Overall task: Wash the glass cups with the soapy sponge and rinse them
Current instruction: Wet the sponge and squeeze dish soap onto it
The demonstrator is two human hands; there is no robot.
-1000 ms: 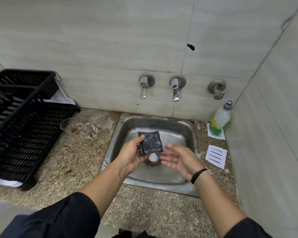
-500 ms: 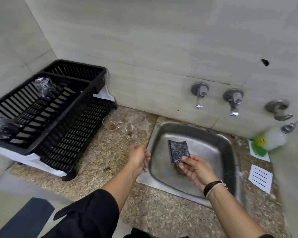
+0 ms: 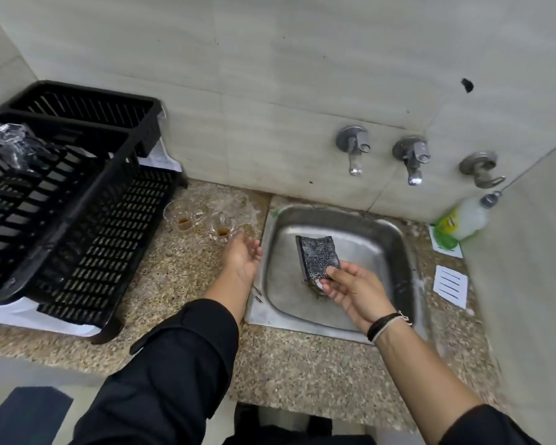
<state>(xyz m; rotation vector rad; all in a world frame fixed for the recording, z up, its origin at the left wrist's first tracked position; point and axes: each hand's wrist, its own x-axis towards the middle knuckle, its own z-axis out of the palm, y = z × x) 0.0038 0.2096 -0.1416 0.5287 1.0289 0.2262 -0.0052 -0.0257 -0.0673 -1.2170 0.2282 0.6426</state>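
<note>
Two glass cups on speckled counter between black dish rack (image 3: 61, 220) and sink (image 3: 395, 239): far cup (image 3: 183, 216), near cup (image 3: 221, 229), each clear, handled, brown dregs at bottom. Left hand (image 3: 242, 255) at sink's left rim, fingers relaxed, holding nothing, just beside near cup; contact unclear. Right hand (image 3: 355, 292) over basin, thumb and fingers pinching dark speckled sponge (image 3: 318, 256) by lower corner. Two taps (image 3: 353, 152) on wall behind. Soap bottle (image 3: 463, 218) in right corner by side wall.
</note>
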